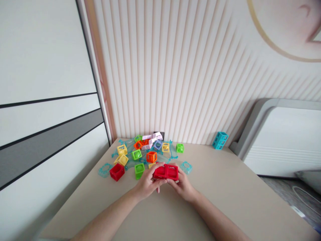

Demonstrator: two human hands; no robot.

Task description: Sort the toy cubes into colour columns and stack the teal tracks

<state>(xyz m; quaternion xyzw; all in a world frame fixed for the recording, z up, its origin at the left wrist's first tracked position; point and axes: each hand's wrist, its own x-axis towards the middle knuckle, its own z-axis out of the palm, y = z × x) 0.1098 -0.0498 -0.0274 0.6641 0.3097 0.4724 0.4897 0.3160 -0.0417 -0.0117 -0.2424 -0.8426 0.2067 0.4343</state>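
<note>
Two red open-framed toy cubes (166, 171) sit side by side between my hands, above the near part of the table. My left hand (148, 181) is closed around the left cube, its thumb at the lower edge and fingers over the top. The right cube is gripped by my right hand (183, 185), thumb below and fingers behind it. Whether the cubes are joined I cannot tell. A green cube (139, 171) stands just left of my left hand, and a third red cube (117, 172) lies farther left. Part of a yellow cube (151, 165) shows behind my left fingers.
Behind my hands, several coloured cubes, among them an orange one (151, 157), lie on a translucent teal net-like sheet (130, 162). Pale lilac pieces (151, 139) rest at the back. A tall blue block (220, 140) stands by the wall. Teal ring-shaped pieces (186, 167) lie on the table (220, 180).
</note>
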